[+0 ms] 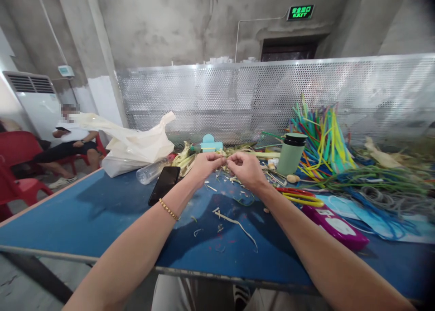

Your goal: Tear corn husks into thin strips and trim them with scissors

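Over the middle of the blue table, my left hand [207,167] and my right hand [247,168] meet fingertip to fingertip. Both are closed in a pinch, and whatever lies between the fingers is too small to name. Beneath them are scattered pale husk scraps [234,180], and a thin curled strip [234,220] lies nearer to me. A black phone [164,185] rests just left of my left wrist. To the right of my right hand stands a green tumbler [291,154] with a black lid.
A white plastic bag [137,143] and a clear bottle [151,171] are at the left. Colourful strips [326,141], green cords [370,179], scissors with red and yellow handles [302,197] and a magenta case [335,227] crowd the right. A seated person [73,141] is beyond the table.
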### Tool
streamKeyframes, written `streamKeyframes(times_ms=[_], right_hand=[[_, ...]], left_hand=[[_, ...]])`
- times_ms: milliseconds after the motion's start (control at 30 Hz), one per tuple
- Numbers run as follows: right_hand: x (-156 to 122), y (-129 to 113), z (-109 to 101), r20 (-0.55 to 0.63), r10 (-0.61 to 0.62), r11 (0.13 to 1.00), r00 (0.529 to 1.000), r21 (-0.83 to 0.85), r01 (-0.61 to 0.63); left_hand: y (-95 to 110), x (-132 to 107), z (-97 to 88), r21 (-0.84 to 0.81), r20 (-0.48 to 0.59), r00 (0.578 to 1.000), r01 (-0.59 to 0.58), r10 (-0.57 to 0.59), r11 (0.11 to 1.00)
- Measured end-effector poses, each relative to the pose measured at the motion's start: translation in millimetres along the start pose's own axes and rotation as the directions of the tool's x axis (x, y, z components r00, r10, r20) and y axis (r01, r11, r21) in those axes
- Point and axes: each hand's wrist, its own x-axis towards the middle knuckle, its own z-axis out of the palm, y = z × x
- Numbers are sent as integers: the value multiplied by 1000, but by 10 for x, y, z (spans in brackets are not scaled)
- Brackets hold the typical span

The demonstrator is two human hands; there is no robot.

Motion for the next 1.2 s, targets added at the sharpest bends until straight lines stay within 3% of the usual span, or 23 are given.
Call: streamKeyframes(times_ms=[200, 433, 567, 767, 933, 1200], right_hand=[[-23, -21, -24, 83, -1, 998, 997, -58, 6], [14, -67, -79, 221, 193, 933, 956, 261, -249], [9, -73, -72, 176, 202, 927, 963, 284, -246], [-5, -50, -70, 230, 197, 888, 953, 371, -273], [22, 0, -66, 198, 135, 940, 971, 284, -188], [26, 41, -46, 65, 21, 999, 998, -38, -18]], left_hand=[[-83, 40, -25, -18, 22, 999, 29, -29, 999], [-47, 39, -36, -130, 65, 997, 48, -39, 990], [-63, 41, -39, -109, 29, 999, 25, -22, 994], [-47, 29, -23, -112, 35, 999, 38, -34, 993], [-13, 7, -28, -97, 67, 997, 42, -36, 994], [-19, -1, -8, -1, 44, 998, 54, -54, 999]])
